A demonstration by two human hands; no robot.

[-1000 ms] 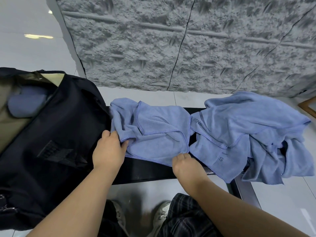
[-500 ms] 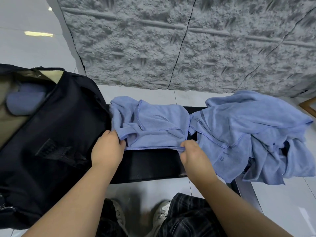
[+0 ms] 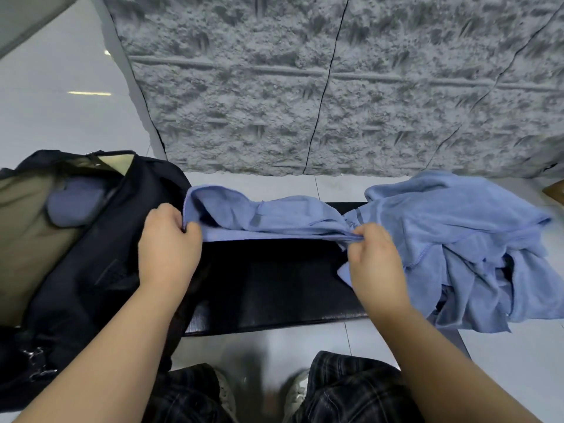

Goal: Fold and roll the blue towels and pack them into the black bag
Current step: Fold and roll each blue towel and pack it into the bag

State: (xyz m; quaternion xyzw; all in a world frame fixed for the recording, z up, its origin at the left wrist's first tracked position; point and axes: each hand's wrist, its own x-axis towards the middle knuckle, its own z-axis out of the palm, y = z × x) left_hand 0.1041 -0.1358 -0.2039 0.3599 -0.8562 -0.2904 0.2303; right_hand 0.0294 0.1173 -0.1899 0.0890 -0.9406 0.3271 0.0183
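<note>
A blue towel is stretched between my hands over a black bench. My left hand grips its left end, beside the black bag. My right hand pinches the bunched right end. The towel's near edge is lifted off the bench and its far part sags in folds. To the right lies a heap of crumpled blue towels, partly hanging over the bench's right end. The bag stands open at the left, with a rolled blue towel inside against its tan lining.
A rough grey stone wall rises just behind the bench. Pale glossy floor tiles surround it. My plaid-trousered legs and shoes are below the bench's front edge. A wooden corner shows at the far right.
Both hands have lifted the towel's near edge and pulled it taut, away from me. The towel, earlier lying flat and crumpled, now hangs stretched between them.
</note>
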